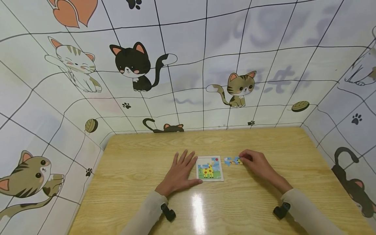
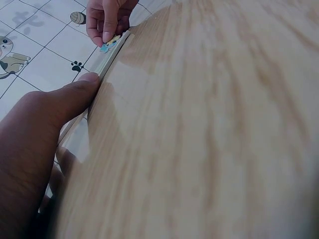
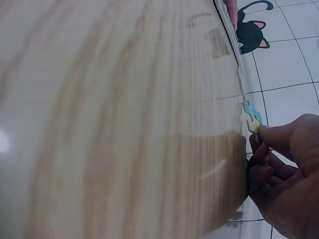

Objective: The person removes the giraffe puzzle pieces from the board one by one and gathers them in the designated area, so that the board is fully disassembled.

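Overhead, left hand [image 1: 178,173] lies flat beside giraffe puzzle [image 1: 209,168]; right hand [image 1: 256,162] pinches piece [image 1: 238,160].

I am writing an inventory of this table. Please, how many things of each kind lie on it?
Puzzle board with giraffe picture: 1
Loose puzzle pieces, which seem to be two: 2
Hands: 2, left hand and right hand
Total: 5
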Available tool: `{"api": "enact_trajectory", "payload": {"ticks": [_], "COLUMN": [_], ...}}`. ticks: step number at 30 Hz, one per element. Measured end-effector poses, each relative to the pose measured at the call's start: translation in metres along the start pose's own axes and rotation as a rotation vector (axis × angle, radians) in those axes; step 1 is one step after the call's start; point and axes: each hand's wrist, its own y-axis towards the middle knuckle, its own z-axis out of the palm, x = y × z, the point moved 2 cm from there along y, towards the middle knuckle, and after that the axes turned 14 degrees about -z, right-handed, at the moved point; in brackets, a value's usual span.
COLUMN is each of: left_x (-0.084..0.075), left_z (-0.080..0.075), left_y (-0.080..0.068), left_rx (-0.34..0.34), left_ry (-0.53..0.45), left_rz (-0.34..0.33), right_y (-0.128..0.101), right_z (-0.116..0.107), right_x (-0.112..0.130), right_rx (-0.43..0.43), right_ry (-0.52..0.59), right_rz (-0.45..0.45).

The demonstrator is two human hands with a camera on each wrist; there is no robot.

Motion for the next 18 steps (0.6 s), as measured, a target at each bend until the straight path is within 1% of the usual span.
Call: {"api": "enact_trajectory", "payload": {"ticks": [8,18], "left_x": [0.0006,0.0007], "left_z": [-0.0003,0.0022], "left_y": [-0.0004,0.0], "left_rx": [-0.008,-0.011], "left_ry": [0.003,0.004], "left_rz": [0.0,-0.016], "right_y": [0.0025,0.0049], "right_z": [0.0031,0.0034], "right_x": [-0.0004,0.0022], "right_rx": [0.003,0.015], "right_ry": [-0.034,-0.115], "right_rz": [-0.034,-0.082]}}
